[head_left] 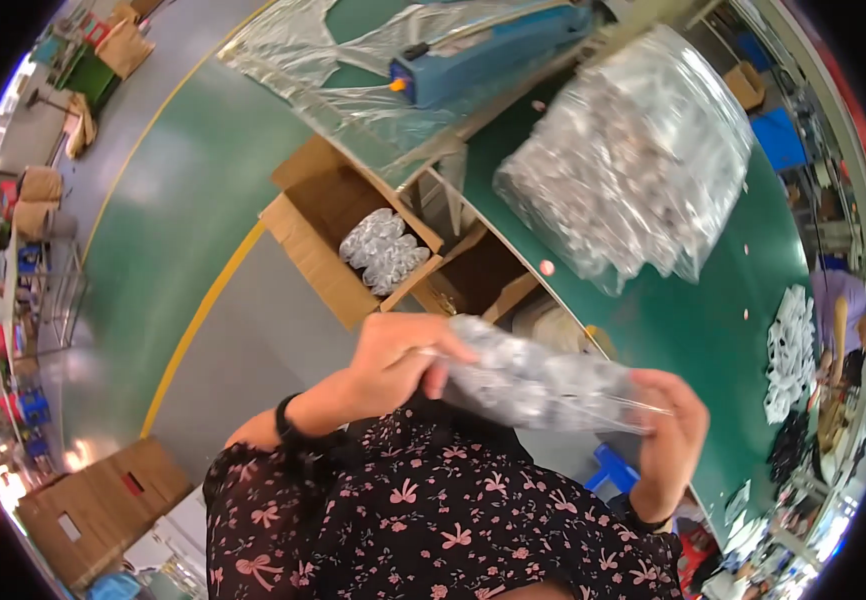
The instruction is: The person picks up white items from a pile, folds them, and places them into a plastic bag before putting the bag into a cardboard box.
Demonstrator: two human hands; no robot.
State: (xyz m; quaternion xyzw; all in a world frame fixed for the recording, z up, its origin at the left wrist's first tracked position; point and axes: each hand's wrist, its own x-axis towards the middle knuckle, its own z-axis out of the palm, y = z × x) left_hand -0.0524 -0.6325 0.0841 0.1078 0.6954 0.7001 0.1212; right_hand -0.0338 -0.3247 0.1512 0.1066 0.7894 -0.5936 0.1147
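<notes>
Between my two hands hangs a clear plastic bag (543, 385) filled with small grey-white parts, blurred by motion; the kind of part cannot be made out. My left hand (398, 362) pinches its left end, thumb and fingers closed. At the other end, my right hand (668, 430) grips the gathered plastic. Beyond my left hand stands an open cardboard box (318, 260) with several similar filled bags (383, 250) inside. A large clear bag (643, 150) packed with many small filled bags lies on the green table to the right.
A blue bag-sealing machine (493, 55) stands at the back among clear plastic sheets (283, 50). Another open box (478, 270) sits against the green table's (593, 300) edge. White parts (791, 355) and black parts (791, 445) lie far right, near another person (841, 310).
</notes>
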